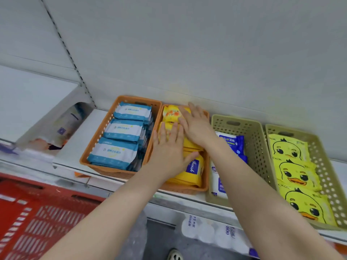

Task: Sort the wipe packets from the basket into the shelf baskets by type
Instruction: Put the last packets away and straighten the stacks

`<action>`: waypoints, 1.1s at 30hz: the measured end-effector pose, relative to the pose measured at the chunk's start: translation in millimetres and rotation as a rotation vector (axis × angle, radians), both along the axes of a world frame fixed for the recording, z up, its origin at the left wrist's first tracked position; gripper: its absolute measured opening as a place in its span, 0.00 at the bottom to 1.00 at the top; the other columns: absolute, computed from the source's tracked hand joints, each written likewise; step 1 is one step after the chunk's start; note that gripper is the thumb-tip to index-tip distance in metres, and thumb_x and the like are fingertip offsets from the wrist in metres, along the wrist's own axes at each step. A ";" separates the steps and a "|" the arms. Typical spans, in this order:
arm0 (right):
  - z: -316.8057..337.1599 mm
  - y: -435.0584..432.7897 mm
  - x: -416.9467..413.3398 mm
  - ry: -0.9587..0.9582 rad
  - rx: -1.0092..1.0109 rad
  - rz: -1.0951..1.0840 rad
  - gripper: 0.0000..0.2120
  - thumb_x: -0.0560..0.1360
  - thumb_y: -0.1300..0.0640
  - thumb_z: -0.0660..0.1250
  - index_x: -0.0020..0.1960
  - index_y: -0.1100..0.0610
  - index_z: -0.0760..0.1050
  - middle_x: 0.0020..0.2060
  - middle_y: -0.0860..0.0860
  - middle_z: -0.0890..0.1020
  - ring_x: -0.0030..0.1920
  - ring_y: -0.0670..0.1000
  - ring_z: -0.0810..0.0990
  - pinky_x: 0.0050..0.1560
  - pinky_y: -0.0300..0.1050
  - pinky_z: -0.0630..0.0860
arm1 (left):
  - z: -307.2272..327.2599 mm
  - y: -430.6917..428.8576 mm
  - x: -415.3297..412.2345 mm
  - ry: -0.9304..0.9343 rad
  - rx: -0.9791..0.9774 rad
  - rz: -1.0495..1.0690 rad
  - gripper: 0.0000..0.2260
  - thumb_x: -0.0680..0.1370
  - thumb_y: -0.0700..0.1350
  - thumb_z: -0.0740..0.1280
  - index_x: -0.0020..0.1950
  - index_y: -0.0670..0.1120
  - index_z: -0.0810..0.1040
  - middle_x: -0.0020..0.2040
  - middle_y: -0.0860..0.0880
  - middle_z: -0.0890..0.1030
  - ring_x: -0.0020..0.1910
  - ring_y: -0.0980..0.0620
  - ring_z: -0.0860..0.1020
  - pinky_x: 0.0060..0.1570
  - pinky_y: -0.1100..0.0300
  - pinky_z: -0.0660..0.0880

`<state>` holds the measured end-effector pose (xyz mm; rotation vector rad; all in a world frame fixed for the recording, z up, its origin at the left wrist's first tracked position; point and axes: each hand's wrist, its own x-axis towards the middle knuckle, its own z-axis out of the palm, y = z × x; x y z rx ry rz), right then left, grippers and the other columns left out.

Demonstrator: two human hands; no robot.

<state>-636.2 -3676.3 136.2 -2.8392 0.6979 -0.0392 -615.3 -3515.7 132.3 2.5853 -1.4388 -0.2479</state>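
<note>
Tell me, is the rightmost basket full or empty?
Full lengthwise: three duck packets line the basket back to front; stack depth unclear.

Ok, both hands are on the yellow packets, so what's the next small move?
Probably lift both hands off, toward the red basket. The left hand and right hand lie flat on the yellow packets, which already sit inside the right-hand orange basket.

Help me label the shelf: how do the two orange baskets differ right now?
The left orange basket holds blue-and-white packets; the right orange basket holds yellow packets. Nothing touches the left one's packets, while the left hand and right hand lie flat on the right one's. Both are perforated and sit side by side on one shelf.
</note>
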 end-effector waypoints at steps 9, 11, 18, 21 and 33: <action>-18.6 -1.7 8.8 0.047 0.019 -0.003 0.24 0.83 0.42 0.46 0.79 0.44 0.53 0.79 0.50 0.51 0.79 0.57 0.48 0.77 0.56 0.49 | -12.1 -10.8 2.3 0.019 0.120 0.038 0.47 0.70 0.74 0.36 0.80 0.44 0.34 0.80 0.43 0.35 0.77 0.37 0.32 0.76 0.42 0.36; -10.6 -0.7 4.9 0.048 0.028 0.004 0.25 0.83 0.42 0.46 0.79 0.44 0.53 0.80 0.50 0.51 0.79 0.57 0.47 0.77 0.57 0.49 | -8.1 -7.7 2.2 -0.027 0.116 0.032 0.48 0.69 0.74 0.34 0.80 0.45 0.37 0.80 0.43 0.38 0.77 0.36 0.34 0.76 0.41 0.37; -14.6 16.1 -26.9 0.077 0.014 -0.015 0.26 0.84 0.43 0.43 0.80 0.46 0.48 0.80 0.51 0.48 0.79 0.56 0.46 0.77 0.54 0.46 | -15.6 3.7 7.1 -0.065 0.098 0.043 0.52 0.65 0.76 0.25 0.81 0.47 0.43 0.81 0.42 0.43 0.78 0.37 0.37 0.75 0.44 0.37; -8.5 13.4 -25.9 0.072 0.066 0.027 0.25 0.84 0.43 0.44 0.80 0.47 0.49 0.80 0.51 0.48 0.79 0.56 0.46 0.78 0.54 0.46 | -12.3 1.6 8.4 -0.049 0.126 0.055 0.51 0.65 0.76 0.28 0.81 0.48 0.41 0.81 0.42 0.41 0.78 0.38 0.37 0.75 0.44 0.37; -37.1 -31.9 -147.7 0.545 0.305 -0.166 0.47 0.74 0.33 0.63 0.77 0.41 0.32 0.76 0.53 0.31 0.77 0.62 0.35 0.75 0.63 0.50 | -10.4 0.5 -24.0 -0.063 0.196 -0.078 0.46 0.68 0.74 0.29 0.80 0.50 0.36 0.80 0.47 0.37 0.78 0.38 0.35 0.75 0.42 0.40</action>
